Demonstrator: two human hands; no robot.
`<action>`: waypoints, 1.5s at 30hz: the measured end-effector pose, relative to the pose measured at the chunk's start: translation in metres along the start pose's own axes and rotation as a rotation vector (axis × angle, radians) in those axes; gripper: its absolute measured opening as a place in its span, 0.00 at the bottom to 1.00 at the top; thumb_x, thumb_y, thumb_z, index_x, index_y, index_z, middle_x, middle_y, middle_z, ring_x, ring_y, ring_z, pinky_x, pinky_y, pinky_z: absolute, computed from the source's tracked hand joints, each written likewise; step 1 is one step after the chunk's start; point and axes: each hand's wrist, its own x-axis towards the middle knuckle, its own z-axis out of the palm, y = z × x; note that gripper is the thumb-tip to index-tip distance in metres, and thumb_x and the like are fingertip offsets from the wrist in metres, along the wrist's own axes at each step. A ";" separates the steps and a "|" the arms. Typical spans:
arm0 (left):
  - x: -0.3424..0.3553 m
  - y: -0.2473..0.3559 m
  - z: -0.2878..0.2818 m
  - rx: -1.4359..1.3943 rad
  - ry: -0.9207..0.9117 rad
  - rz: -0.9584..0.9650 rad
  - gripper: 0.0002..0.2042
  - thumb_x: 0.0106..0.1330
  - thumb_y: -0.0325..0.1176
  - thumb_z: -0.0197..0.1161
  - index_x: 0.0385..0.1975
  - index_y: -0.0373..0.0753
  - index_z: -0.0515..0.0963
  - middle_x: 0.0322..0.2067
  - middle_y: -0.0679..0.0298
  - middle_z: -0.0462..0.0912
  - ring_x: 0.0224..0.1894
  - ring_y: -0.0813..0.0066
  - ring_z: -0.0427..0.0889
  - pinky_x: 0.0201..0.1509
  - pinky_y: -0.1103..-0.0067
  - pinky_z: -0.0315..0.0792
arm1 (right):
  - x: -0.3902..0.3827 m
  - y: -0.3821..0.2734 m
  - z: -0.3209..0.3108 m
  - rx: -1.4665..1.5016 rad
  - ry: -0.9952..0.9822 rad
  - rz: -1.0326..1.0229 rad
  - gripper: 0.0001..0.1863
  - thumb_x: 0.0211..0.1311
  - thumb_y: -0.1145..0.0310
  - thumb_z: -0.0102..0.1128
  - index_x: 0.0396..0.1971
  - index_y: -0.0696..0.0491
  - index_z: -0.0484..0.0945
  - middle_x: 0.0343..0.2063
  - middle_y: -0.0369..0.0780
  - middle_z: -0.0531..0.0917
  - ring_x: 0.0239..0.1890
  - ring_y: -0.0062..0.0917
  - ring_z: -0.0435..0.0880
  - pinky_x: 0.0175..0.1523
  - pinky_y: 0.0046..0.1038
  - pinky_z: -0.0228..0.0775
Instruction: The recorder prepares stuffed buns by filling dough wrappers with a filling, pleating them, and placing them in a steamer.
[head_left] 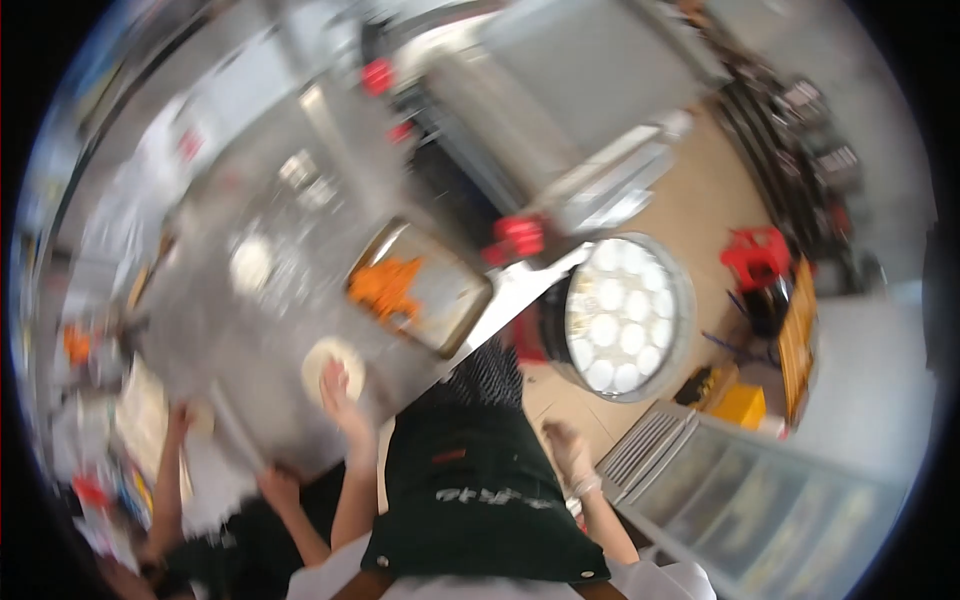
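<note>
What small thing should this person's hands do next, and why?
Perhaps bring the right hand over to the pale dough disc: the left hand is already at it, while the right is off to the other side of the apron, seemingly empty, though blur hides the fingers' detail.

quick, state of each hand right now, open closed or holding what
Left hand: at the dough; grip cannot be told.
Right hand: nothing seen in it; too blurred to tell open or closed.
</note>
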 end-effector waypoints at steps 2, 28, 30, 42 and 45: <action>-0.038 0.019 0.025 0.038 -0.214 -0.030 0.21 0.77 0.40 0.42 0.57 0.31 0.70 0.53 0.53 0.75 0.58 0.64 0.73 0.64 0.70 0.64 | -0.038 0.005 -0.003 -0.003 0.028 -0.028 0.10 0.60 0.74 0.59 0.42 0.57 0.81 0.38 0.50 0.83 0.43 0.43 0.83 0.48 0.36 0.75; -0.424 -0.105 0.422 1.151 -1.861 0.580 0.22 0.65 0.43 0.57 0.54 0.34 0.75 0.45 0.47 0.81 0.49 0.50 0.79 0.54 0.66 0.72 | -0.208 0.425 -0.274 0.732 0.665 0.718 0.21 0.64 0.69 0.56 0.55 0.63 0.73 0.34 0.41 0.85 0.33 0.20 0.84 0.36 0.22 0.74; -0.431 -0.107 0.459 1.149 -1.746 0.562 0.22 0.65 0.43 0.57 0.54 0.35 0.75 0.44 0.48 0.81 0.48 0.50 0.80 0.53 0.66 0.73 | -0.173 0.445 -0.305 0.853 0.596 0.613 0.23 0.65 0.69 0.56 0.58 0.62 0.71 0.35 0.40 0.84 0.32 0.19 0.83 0.35 0.20 0.73; -0.621 -0.090 0.908 1.063 -1.824 0.794 0.19 0.68 0.44 0.52 0.55 0.43 0.75 0.43 0.46 0.82 0.46 0.45 0.81 0.51 0.57 0.74 | 0.017 0.556 -0.621 0.515 0.604 0.580 0.23 0.63 0.68 0.57 0.57 0.61 0.73 0.29 0.38 0.84 0.29 0.19 0.81 0.37 0.23 0.74; -0.672 -0.090 1.035 0.682 -1.895 0.818 0.21 0.68 0.42 0.55 0.59 0.41 0.72 0.49 0.46 0.80 0.52 0.48 0.78 0.57 0.62 0.72 | 0.065 0.591 -0.689 0.511 0.605 0.612 0.22 0.62 0.67 0.57 0.55 0.59 0.74 0.34 0.45 0.85 0.34 0.28 0.85 0.44 0.28 0.75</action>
